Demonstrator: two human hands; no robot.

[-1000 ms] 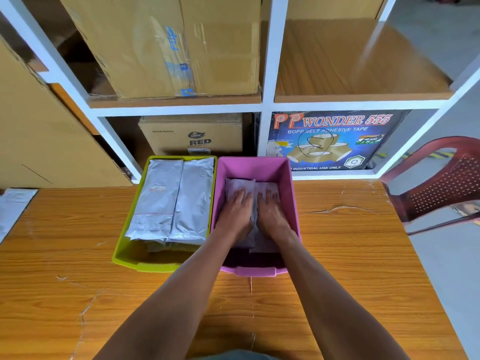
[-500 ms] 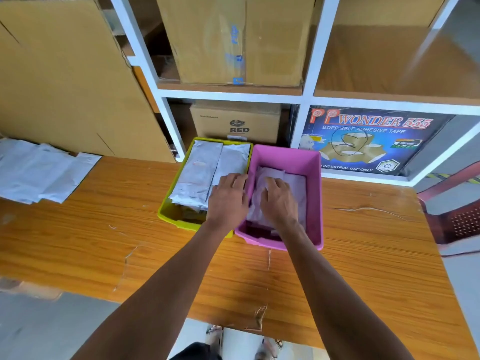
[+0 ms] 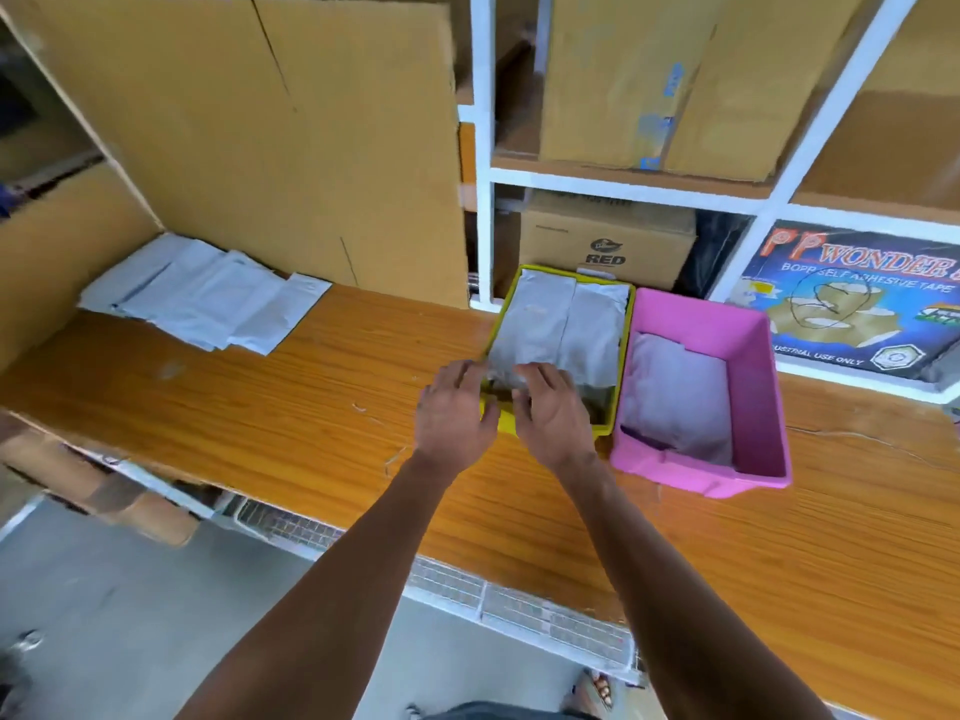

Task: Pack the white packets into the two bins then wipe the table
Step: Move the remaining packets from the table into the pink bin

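Note:
A yellow-green bin [image 3: 602, 430] stands on the wooden table [image 3: 291, 407], filled with white packets [image 3: 561, 330]. Touching its right side is a pink bin [image 3: 691, 317] with more white packets [image 3: 675, 397] lying low inside. Several loose white packets [image 3: 208, 296] lie fanned out at the table's far left. My left hand [image 3: 454, 407] and my right hand [image 3: 553, 413] hover side by side over the yellow bin's near-left corner. The fingers of both are relaxed and hold nothing.
A large cardboard sheet [image 3: 285, 127] leans behind the table at the left. A white shelf unit [image 3: 485, 148] behind the bins holds cardboard boxes [image 3: 608, 241] and a tape carton [image 3: 852, 298]. The table's near edge [image 3: 467, 579] runs diagonally with floor below.
Both hands have lifted out of the pink bin and moved left across the yellow bin. The view has swung left, bringing the loose packets into sight.

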